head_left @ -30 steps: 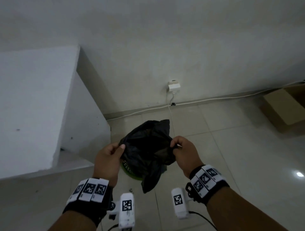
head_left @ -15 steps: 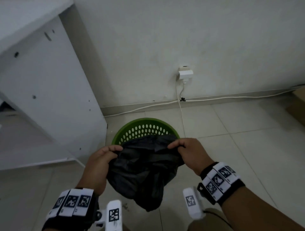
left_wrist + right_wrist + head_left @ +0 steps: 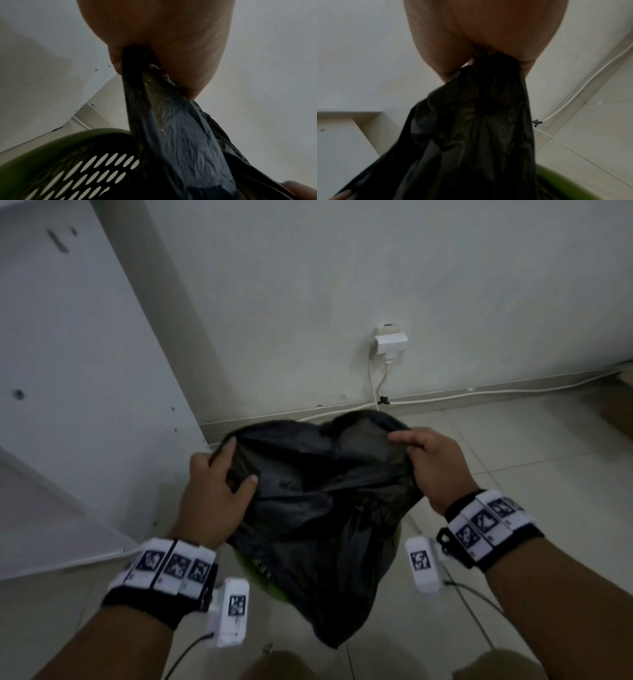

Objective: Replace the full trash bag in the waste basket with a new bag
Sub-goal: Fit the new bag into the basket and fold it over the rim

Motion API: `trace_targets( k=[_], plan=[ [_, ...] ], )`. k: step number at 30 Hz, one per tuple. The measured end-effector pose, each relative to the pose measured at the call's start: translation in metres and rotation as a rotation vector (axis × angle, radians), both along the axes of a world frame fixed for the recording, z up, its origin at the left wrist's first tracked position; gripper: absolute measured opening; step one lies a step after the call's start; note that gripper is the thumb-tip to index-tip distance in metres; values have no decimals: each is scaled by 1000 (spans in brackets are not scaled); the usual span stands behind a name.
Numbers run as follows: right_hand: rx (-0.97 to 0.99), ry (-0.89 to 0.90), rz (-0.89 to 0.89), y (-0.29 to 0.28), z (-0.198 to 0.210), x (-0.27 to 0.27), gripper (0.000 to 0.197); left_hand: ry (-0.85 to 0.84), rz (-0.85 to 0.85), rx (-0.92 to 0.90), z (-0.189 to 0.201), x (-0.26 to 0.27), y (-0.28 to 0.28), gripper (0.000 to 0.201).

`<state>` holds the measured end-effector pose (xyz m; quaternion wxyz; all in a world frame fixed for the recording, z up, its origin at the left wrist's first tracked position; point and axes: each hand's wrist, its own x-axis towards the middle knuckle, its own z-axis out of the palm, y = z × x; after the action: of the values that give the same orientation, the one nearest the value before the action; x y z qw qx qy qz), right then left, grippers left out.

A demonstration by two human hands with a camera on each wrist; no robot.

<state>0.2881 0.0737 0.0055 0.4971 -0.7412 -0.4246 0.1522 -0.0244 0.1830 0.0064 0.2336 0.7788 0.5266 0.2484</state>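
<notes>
A black plastic trash bag (image 3: 322, 508) hangs spread between my two hands above the green perforated waste basket (image 3: 263, 583), which it almost wholly hides in the head view. My left hand (image 3: 219, 484) pinches the bag's left edge, and my right hand (image 3: 428, 460) grips its right edge. The mouth of the bag is pulled wide toward the wall. In the left wrist view the bag (image 3: 171, 142) runs from my palm down past the basket's slotted wall (image 3: 82, 169). The right wrist view shows the bag (image 3: 479, 128) bunched in my fist and a strip of green rim (image 3: 573, 185).
A white cabinet (image 3: 85, 371) stands close on the left of the basket. A wall socket with a white plug (image 3: 390, 340) and white cables (image 3: 479, 395) along the skirting lie behind. A cardboard box (image 3: 620, 402) sits at the far right on the tiled floor.
My hands have pulled the bag's mouth wider apart and carried it forward over the basket, which now is nearly covered. The head camera has tilted lower and closer.
</notes>
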Motion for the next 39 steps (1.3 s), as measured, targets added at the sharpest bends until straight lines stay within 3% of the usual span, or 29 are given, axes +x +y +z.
trace_targets(
  k=[3, 5, 9, 13, 15, 17, 21, 26, 28, 30, 32, 35, 39],
  plan=[
    [-142, -174, -16, 31, 8, 15, 34, 60, 33, -118, -1, 9, 36, 82],
    [-245, -174, 31, 56, 6, 24, 31, 108, 35, -185, -6, 15, 58, 88],
    [-596, -144, 53, 93, -13, 29, 91, 213, 61, -397, -27, 28, 94, 96],
    [-1027, -304, 133, 100, -26, 22, 108, 346, 26, -586, -52, 34, 108, 99],
    [-1143, -271, 138, 103, -36, 21, 126, 387, 19, -692, -60, 34, 107, 94],
    [-1193, -183, 108, 98, -41, 19, 121, 395, 23, -793, -65, 32, 102, 92],
    [-1169, -5, 119, 75, -47, 27, 107, 322, 30, -856, -76, 12, 87, 91],
    [-885, 273, 126, 19, -59, 23, 82, -39, 46, -727, -91, -12, 43, 52],
    [-717, 365, 96, -6, -68, 15, 60, -166, 116, -620, -95, -18, 22, 54],
    [-597, 417, 50, -27, -75, 1, 41, -258, 209, -618, -96, -23, -1, 53],
    [-505, 440, 1, -42, -77, -13, 25, -316, 281, -692, -102, -26, -19, 69],
    [-376, 492, -142, -60, -83, -32, 29, -373, 377, -758, -108, -26, -41, 57],
    [-233, 616, -319, -73, -84, -53, 27, -536, 426, -648, -107, -22, -65, 34]
  ],
)
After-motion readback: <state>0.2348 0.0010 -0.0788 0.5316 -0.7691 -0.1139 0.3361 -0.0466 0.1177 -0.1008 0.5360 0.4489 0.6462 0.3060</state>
